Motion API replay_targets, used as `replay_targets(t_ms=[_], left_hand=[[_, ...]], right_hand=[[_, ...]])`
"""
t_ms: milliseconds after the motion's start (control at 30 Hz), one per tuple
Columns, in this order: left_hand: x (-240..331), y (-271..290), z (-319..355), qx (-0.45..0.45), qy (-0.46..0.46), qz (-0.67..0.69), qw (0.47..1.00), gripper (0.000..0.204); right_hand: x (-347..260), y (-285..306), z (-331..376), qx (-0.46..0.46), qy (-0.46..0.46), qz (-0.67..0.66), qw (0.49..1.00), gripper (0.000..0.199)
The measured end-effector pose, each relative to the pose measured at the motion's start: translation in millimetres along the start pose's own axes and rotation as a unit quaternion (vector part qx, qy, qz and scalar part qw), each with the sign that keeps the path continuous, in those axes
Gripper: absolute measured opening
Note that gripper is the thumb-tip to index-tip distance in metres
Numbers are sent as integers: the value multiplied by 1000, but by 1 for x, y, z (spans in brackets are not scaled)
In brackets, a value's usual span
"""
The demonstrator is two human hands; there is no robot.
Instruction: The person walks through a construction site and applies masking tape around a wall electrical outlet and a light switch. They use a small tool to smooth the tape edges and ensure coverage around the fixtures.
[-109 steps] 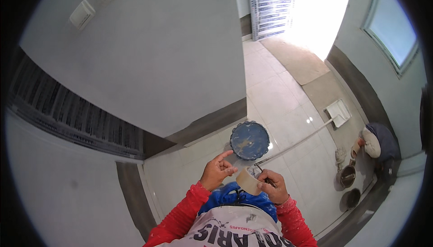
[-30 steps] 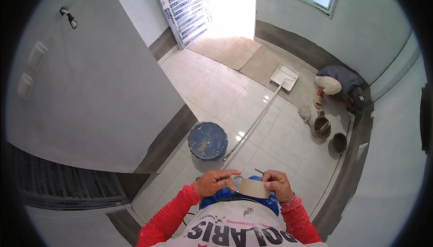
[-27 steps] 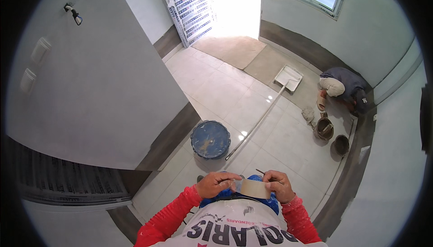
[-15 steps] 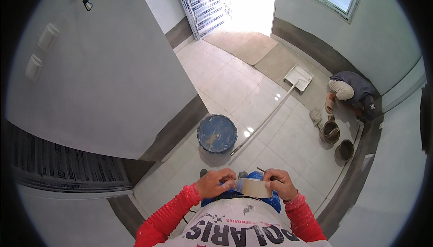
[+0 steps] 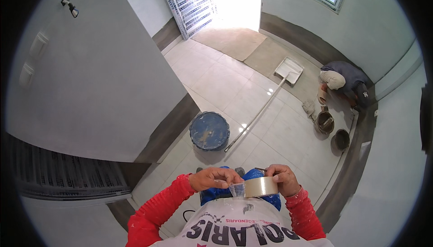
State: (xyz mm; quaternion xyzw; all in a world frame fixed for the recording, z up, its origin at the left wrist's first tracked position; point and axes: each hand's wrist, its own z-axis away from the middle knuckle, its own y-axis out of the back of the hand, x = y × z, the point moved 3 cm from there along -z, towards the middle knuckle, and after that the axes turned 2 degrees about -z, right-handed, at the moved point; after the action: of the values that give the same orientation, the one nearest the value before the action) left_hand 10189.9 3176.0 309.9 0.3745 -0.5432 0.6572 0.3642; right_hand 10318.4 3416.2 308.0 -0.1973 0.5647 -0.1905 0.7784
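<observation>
Just below and to the right of the blue bucket [image 5: 209, 131], the wearer's two hands meet at a roll of tape [image 5: 261, 187]. Compared with 3.6 seconds ago, when the left hand stood apart from the roll with its index finger stretched out, its fingers are now at a clear strip [image 5: 237, 190] of tape drawn off the roll. Half a second ago the roll's face looked dull tan; now it catches a bright gloss.

The left hand [image 5: 214, 178] comes in from the near left of the bucket, palm turned down, thumb and forefinger closed together at the strip's end. The right hand [image 5: 283, 179], farther right of the bucket, has its thumb and fingers clamped on the roll's far side; a thin dark stick [image 5: 260, 169] juts from beside its fingers. Both forearms, in speckled red sleeves [image 5: 158, 211], bend inward.

Nearer the wearer than the bucket, the white shirt [image 5: 225, 224] bears big black lettering and a smaller pink line. Beyond the bucket, the wrapped panel [image 5: 189, 5] carries rows of repeated dark-blue print on white film.
</observation>
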Motion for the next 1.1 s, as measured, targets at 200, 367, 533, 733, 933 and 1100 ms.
replay_targets(t_ms=[200, 367, 533, 733, 933, 1100], left_hand=[[-8, -2, -16, -14, 54, -158, 986, 15], [9, -10, -23, 23, 107, -337, 935, 24], [24, -24, -31, 174, -33, -251, 952, 23], [26, -32, -39, 188, -106, -358, 909, 24], [21, -40, -39, 226, -88, -351, 904, 23], [20, -43, -37, 248, -129, -406, 870, 20]], right_hand=[[2, 11, 14, 41, 9, 53, 998, 20], [-14, 22, 25, 99, 19, 81, 992, 20], [-22, 25, 31, 95, 57, 81, 991, 20], [-18, 27, 34, 100, 63, 50, 992, 23], [-19, 26, 33, 85, 95, 54, 990, 25], [-19, 27, 33, 81, 90, 66, 990, 29]])
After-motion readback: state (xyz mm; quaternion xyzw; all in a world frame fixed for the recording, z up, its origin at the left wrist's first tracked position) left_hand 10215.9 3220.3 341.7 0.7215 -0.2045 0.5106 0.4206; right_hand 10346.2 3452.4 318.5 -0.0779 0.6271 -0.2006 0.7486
